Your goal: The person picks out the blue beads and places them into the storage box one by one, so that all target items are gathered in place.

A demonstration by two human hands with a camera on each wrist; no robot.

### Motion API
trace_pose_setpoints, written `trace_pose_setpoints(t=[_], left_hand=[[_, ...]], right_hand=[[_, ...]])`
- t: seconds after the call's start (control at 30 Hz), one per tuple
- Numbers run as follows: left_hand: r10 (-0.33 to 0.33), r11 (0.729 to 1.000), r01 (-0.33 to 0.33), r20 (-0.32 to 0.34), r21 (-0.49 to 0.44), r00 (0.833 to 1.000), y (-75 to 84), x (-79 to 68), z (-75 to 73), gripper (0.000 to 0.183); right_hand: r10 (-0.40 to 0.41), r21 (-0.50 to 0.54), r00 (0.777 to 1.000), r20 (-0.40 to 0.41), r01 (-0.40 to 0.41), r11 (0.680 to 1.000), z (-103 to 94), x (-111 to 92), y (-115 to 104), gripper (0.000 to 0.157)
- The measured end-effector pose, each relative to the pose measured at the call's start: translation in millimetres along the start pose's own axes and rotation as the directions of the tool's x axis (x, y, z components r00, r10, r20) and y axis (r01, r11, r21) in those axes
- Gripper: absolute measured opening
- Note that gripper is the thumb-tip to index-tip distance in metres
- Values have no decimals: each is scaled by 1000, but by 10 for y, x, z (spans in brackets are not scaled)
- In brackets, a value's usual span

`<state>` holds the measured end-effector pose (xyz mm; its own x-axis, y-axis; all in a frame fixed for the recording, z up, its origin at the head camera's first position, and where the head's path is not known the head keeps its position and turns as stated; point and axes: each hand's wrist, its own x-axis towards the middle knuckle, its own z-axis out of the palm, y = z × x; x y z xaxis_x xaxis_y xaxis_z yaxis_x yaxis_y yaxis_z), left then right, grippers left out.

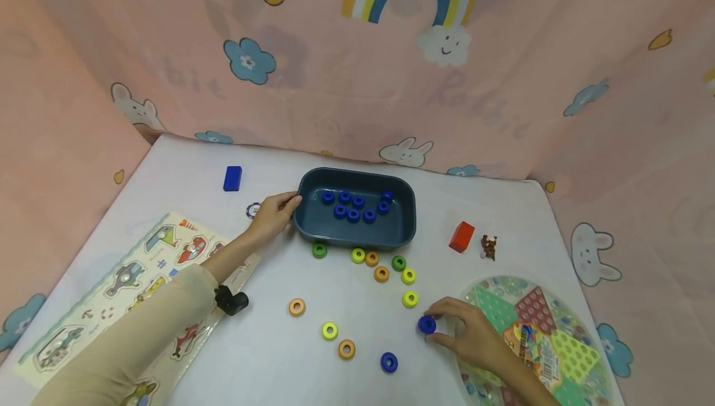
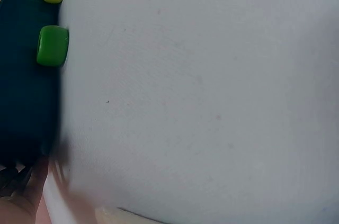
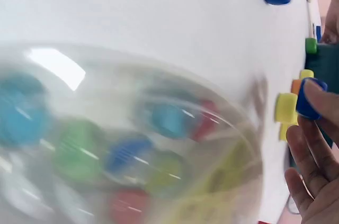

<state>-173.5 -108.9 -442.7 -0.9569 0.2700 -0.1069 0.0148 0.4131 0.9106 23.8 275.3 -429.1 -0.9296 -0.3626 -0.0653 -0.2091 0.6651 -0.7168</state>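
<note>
My left hand (image 1: 272,218) grips the left end of a dark teal tray (image 1: 357,239), fingers and thumb at its rim. Several blue rings (image 1: 353,215) lie inside the tray. In my right hand (image 1: 475,331) a blue ring (image 1: 427,324) is pinched between thumb and fingers, close to the table's right part; the right wrist view shows the same blue ring (image 3: 309,99) at the fingertips. Another blue ring (image 1: 388,362) lies on the table to the left of that hand. The left wrist view catches the tray's side and a green ring (image 2: 53,46) beside it.
Green, yellow and orange rings, such as an orange ring (image 1: 346,349), are scattered in front of the tray. A round marble board (image 1: 536,344) lies under my right forearm, a picture puzzle board (image 1: 128,275) under the left. A red block (image 1: 461,236), brown figurine (image 1: 488,247) and blue block (image 1: 232,179) stand farther back.
</note>
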Motion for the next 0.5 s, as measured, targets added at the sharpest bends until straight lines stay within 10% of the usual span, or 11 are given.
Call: trace_pose_setpoints(t=[0.5], left_hand=[[8,1000,-9,-13,-9,1000,-14,2,1,47]], right_hand=[[-197,57,980,-4,197,979,-434,1163,-330,34]])
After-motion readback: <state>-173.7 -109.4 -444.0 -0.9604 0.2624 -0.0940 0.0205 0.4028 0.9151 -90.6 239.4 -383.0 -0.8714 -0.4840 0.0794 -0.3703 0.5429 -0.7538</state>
